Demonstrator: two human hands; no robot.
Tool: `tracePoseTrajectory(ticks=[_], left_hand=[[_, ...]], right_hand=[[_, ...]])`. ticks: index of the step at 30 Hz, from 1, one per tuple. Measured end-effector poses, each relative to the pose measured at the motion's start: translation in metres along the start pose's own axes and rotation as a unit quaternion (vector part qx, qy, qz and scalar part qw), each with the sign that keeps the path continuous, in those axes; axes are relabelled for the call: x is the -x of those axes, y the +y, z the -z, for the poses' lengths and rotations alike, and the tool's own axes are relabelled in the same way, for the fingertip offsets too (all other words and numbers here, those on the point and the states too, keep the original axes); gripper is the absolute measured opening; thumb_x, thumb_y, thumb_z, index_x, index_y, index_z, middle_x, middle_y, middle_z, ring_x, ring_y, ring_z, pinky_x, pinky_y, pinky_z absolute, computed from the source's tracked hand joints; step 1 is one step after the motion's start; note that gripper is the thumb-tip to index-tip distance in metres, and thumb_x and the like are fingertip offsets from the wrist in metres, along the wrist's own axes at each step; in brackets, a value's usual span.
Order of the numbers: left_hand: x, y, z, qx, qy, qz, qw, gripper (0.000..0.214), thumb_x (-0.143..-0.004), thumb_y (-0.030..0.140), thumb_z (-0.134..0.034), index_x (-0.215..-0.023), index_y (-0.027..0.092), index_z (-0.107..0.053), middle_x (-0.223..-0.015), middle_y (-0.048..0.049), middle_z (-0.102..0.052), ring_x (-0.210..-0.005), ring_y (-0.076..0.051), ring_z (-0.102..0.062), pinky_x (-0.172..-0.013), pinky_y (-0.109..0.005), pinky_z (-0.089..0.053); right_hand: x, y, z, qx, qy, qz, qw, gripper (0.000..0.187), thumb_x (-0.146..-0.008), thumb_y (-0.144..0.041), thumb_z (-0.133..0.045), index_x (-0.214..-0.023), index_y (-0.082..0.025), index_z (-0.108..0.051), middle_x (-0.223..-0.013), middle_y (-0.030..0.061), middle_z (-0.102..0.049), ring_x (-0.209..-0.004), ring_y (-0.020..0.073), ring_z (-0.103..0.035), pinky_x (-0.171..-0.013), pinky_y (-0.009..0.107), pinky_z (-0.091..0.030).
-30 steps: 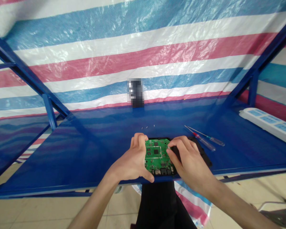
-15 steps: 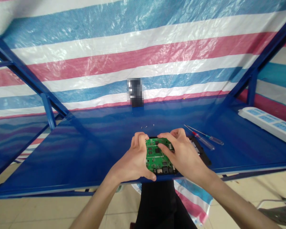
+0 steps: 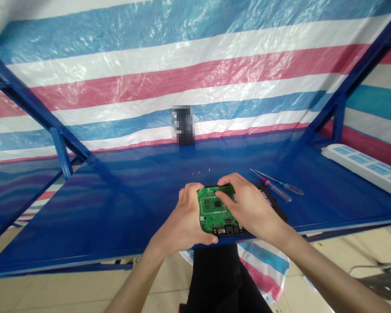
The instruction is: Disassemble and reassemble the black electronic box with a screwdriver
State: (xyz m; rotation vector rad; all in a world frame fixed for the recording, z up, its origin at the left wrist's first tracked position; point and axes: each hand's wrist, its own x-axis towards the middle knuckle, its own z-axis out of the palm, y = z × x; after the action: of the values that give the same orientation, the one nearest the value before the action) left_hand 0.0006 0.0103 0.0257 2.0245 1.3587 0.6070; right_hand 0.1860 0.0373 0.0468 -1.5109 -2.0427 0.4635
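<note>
A green circuit board (image 3: 215, 217) with black chips and a row of ports along its near edge faces up near the table's front edge. It appears to sit in a shallow black casing whose dark rim shows around it. My left hand (image 3: 190, 217) is closed around the left side, thumb along the near edge and fingers curled at the far left corner. On the other side, my right hand (image 3: 247, 202) grips the far right part, its thumb on the board's top face. A black casing part (image 3: 276, 206) lies partly hidden behind my right hand.
Two screwdrivers, one red and clear (image 3: 278, 191) and one green and clear (image 3: 291, 188), lie to the right. Several tiny screws (image 3: 199, 172) lie beyond the board. A white power strip (image 3: 365, 163) is at far right, a pixelated dark object (image 3: 185, 128) at the back.
My right thumb and fingers have shifted slightly on the board, and more of its middle shows. My left thumb has slid a little right along the near edge. The view has moved slightly.
</note>
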Motion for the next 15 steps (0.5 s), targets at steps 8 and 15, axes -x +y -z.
tracePoseTrajectory(ticks=[8,15], left_hand=[[0.006,-0.007,-0.009,-0.008,0.06,-0.017,0.998,0.094,-0.062,0.019,-0.079,-0.137,0.026,-0.023,-0.139,-0.0108,-0.033,-0.13,-0.033,-0.04,-0.105,-0.051,-0.042],[0.009,-0.009,-0.01,-0.024,0.077,-0.032,0.996,0.096,-0.065,0.019,-0.079,-0.14,0.026,-0.021,-0.148,-0.0133,-0.028,-0.139,-0.034,-0.032,-0.112,-0.055,-0.035]], right_hand=[[0.003,0.013,0.009,-0.064,0.002,0.072,0.995,0.025,-0.092,-0.017,-0.047,-0.107,-0.022,-0.067,-0.109,0.0056,-0.071,-0.102,0.0228,-0.065,-0.094,0.041,-0.05],[-0.002,0.033,0.015,-0.294,-0.037,-0.071,0.953,0.018,-0.081,-0.027,-0.062,-0.098,-0.022,-0.069,-0.087,0.0014,-0.075,-0.081,0.0179,-0.07,-0.078,0.033,-0.054]])
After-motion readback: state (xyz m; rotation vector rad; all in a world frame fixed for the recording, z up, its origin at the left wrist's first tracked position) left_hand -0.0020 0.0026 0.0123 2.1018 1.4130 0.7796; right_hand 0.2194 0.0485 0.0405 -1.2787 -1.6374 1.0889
